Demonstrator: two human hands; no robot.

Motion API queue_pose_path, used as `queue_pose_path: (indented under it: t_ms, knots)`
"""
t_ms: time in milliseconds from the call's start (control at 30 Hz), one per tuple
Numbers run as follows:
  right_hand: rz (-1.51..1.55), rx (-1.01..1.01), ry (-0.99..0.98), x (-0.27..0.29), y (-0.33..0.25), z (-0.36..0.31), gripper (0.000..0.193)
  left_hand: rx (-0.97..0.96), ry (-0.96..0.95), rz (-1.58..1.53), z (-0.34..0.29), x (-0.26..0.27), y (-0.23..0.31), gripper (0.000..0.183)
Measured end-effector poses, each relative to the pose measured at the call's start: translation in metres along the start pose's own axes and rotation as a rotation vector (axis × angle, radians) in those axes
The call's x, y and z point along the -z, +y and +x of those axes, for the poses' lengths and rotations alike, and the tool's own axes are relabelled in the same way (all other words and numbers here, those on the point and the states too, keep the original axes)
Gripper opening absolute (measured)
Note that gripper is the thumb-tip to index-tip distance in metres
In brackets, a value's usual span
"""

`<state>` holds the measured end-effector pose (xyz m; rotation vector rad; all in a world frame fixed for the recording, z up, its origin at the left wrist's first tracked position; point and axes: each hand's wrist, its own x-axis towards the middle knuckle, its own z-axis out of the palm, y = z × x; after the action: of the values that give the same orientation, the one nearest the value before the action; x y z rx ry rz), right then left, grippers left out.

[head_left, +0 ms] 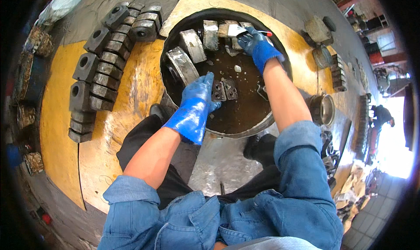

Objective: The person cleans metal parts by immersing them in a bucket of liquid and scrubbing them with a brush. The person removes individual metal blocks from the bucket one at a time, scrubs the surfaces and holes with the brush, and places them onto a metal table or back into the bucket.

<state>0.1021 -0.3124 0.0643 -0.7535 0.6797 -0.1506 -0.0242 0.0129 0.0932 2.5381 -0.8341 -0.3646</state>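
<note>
In a blue rubber glove, my left hand point(197, 91) is closed at the near left side of a round black basin point(239, 132). Its thumb and fingers grip the left edge of a small dark metal block with holes point(224, 90). My right hand point(253, 41), gloved in the same blue, is closed around a flat paintbrush point(235, 30) with pale bristles and a red-tipped handle. The bristles point left, over the metal blocks along the basin's far side. Brown murky liquid point(240, 112) covers the basin's bottom. A wet silvery block point(183, 65) leans against the left wall.
Rows of machined metal blocks point(105, 77), some with round holes, stand on a yellow board point(59, 114) to the left. Right of the basin are a metal ring-shaped part point(324, 110) and another row of blocks point(337, 73). A person point(382, 115) is far right.
</note>
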Motion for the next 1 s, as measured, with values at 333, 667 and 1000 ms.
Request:
queue_pose_path:
  t_ms: [333, 667, 1000]
  knots:
    - [-0.896, 0.267, 0.009, 0.085, -0.102, -0.083, 0.031, -0.045, 0.069, -0.095, 0.009, -0.023, -0.017, 0.105]
    - [-1.530, 0.257, 0.234, 0.204, -0.086, -0.188, 0.066, 0.063, -0.077, -0.324, 0.017, -0.016, 0.003, 0.099]
    - [-1.269, -0.174, 0.221, 0.260, -0.041, -0.189, 0.026, -0.027, 0.010, -0.118, 0.001, 0.010, 0.013, 0.084]
